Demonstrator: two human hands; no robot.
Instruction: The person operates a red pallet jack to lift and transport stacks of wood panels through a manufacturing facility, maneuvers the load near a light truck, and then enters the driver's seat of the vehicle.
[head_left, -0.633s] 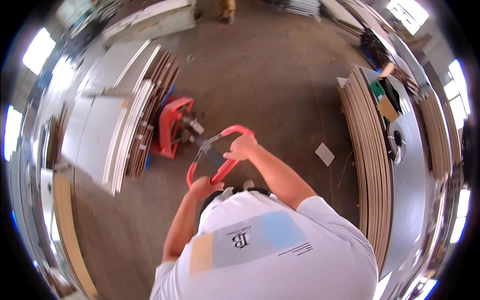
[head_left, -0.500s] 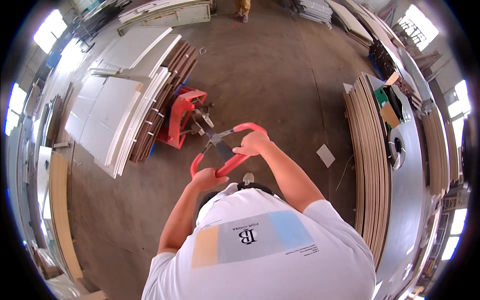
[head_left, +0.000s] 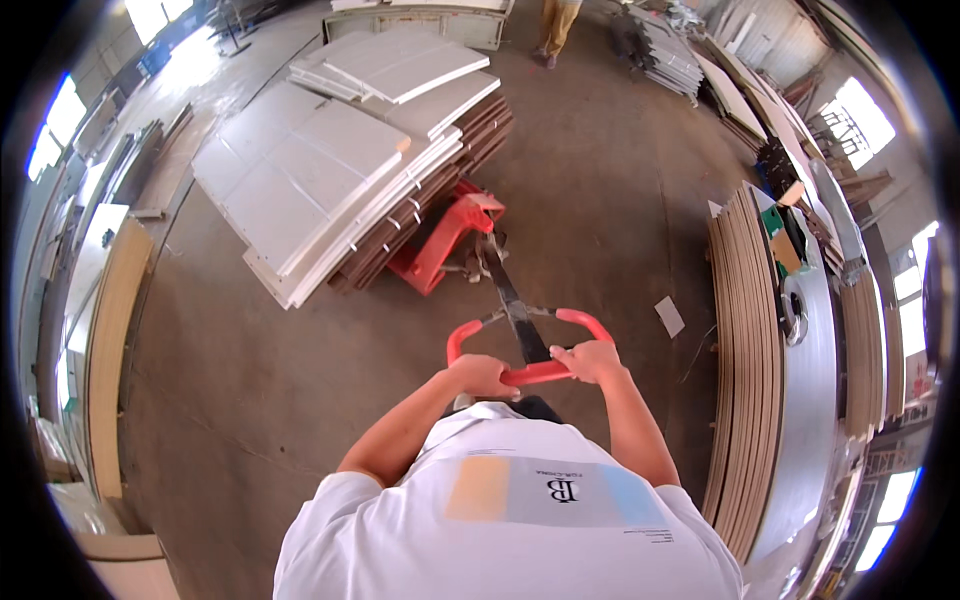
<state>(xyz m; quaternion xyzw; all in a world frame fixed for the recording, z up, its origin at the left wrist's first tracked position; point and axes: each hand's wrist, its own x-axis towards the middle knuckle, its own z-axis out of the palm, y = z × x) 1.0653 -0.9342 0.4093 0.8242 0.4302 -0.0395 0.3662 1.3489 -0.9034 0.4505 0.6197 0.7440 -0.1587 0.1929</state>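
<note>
Both hands are on the red loop handle of a pallet jack. My left hand wraps around its near left part, and my right hand grips the near right corner. From the handle a black shaft leads away to the jack's red body. Stacked on the jack are brown boards with large white panels on top, standing to the far left of my hands. The forks are hidden under this load.
A tall stack of boards stands close on my right, with a coil of strapping on top. A white sheet lies on the concrete floor. Far ahead stands another person. Long boards line the left side.
The handle has swung around and come more squarely in front of me, with both hands still on it. The loaded jack and surroundings appear shifted right in view.
</note>
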